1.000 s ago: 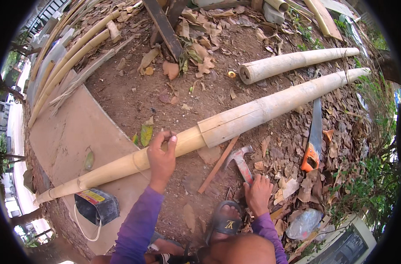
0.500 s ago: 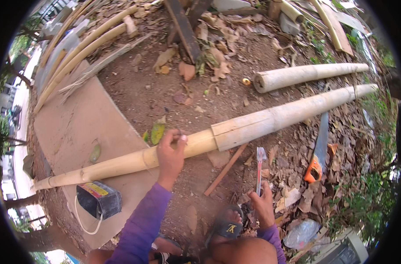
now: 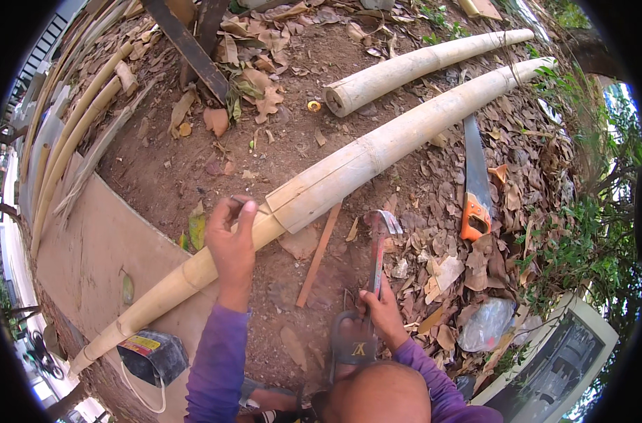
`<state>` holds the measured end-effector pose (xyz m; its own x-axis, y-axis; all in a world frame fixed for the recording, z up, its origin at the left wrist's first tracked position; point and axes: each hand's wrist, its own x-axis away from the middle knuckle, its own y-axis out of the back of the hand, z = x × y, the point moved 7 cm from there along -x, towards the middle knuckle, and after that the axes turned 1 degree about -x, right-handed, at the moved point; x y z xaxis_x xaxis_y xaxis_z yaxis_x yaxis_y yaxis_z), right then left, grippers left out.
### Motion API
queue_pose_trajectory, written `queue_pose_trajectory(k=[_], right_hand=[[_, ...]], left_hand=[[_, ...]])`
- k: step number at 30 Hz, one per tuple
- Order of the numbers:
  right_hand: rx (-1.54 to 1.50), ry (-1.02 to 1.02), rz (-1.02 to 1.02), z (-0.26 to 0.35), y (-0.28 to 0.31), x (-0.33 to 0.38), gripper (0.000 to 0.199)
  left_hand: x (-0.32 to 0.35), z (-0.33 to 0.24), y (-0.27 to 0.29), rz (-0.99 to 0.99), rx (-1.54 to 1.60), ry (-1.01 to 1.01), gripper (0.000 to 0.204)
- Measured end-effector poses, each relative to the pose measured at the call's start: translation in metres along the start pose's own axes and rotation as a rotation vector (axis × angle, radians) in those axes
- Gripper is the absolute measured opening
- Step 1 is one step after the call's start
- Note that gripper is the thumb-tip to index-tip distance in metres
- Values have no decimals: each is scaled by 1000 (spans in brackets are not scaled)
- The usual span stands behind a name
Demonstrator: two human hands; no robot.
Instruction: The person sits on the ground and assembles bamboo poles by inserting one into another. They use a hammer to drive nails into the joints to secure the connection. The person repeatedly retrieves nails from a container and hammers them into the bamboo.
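A long pale bamboo pole (image 3: 349, 169) lies slanted across the dirt from lower left to upper right. My left hand (image 3: 230, 240) rests on it near its middle, pinching a small dark nail-like thing (image 3: 237, 201) against the pole. My right hand (image 3: 378, 310) grips the handle of a claw hammer (image 3: 379, 233), raised upright just right of the pole, head at the top. A thin reddish stick (image 3: 318, 255) lies on the ground between my hands.
A second, shorter bamboo pole (image 3: 419, 63) lies beyond. A handsaw with an orange handle (image 3: 474, 185) rests on dry leaves to the right. A small dark container (image 3: 151, 356) sits at lower left on a concrete slab (image 3: 88, 261). More poles (image 3: 74, 134) are stacked at left.
My right hand picked the hammer off the ground and raised it upright. My left hand stayed on the pole; the view shifted closer.
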<state>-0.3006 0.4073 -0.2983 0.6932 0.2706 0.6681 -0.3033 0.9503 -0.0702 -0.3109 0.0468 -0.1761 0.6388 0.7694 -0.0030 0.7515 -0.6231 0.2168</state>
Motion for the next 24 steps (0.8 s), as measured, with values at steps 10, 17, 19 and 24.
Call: queue_pose_trajectory(k=[10, 17, 19, 24], right_hand=[[-264, -132, 29, -19, 1, 5, 24], [-176, -69, -74, 0, 10, 2, 15], [-143, -58, -84, 2, 11, -1, 15], [-97, -64, -131, 8, 9, -12, 15]], left_hand=[[-37, -32, -114, 241, 35, -168, 10], [-65, 18, -116, 196, 289, 215, 12], [-60, 19, -114, 180, 345, 193, 10], [-57, 19, -113, 177, 452, 254, 9]])
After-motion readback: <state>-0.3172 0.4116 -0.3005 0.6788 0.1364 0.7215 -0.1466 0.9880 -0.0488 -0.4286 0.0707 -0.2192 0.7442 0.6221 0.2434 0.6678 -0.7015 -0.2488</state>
